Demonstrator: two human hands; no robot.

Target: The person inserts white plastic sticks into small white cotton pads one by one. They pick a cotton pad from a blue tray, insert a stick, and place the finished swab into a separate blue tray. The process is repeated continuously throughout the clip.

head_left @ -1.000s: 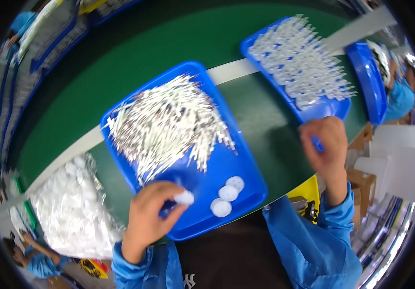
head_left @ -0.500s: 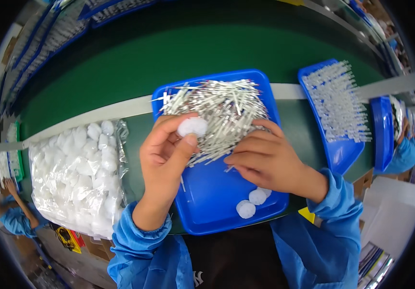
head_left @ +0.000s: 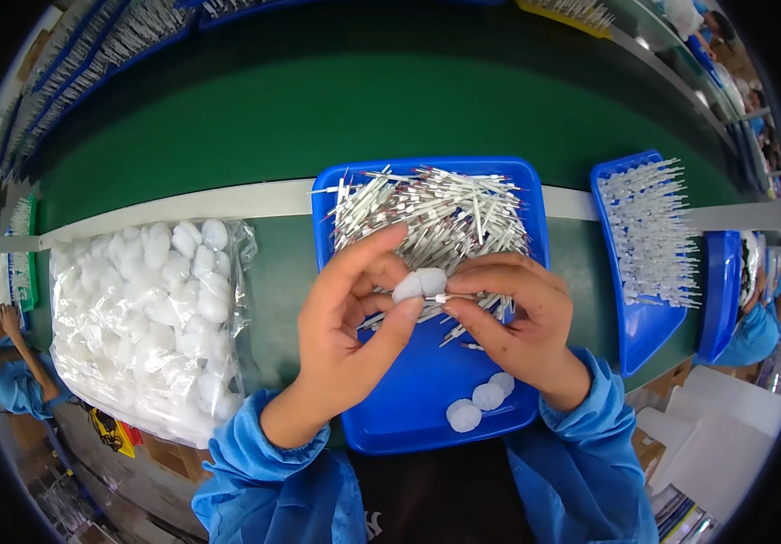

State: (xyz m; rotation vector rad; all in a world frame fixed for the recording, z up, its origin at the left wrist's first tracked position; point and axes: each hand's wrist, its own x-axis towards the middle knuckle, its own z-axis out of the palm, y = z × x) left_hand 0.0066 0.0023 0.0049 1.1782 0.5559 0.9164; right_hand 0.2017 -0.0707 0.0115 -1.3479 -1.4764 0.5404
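My left hand [head_left: 340, 335] pinches a fluffy white ball [head_left: 407, 287] between thumb and fingers; a crease or seam runs across the ball. Thumb and forefinger of my right hand [head_left: 522, 317] close on a thin white stick [head_left: 442, 298], its end meeting the ball's right side. Whether the tip is inside the ball is hidden by the fingers. Both hands are over a blue tray [head_left: 399, 399]. A heap of thin white sticks [head_left: 445, 208], some with dark reddish ends, fills the tray's far part. Three fluffy white balls [head_left: 488, 396] lie in its near right corner.
A clear plastic bag [head_left: 145, 326] full of white balls lies to the left. At the right, a blue tray [head_left: 649, 335] holds rows of whitish sticks, with another blue tray [head_left: 722, 290] beyond. Co-workers in blue sleeves [head_left: 23, 376] sit at both sides.
My right hand has come up from the stick heap with a stick and met the ball in my left hand. The view has shifted slightly, so the trays appear lower and further right.
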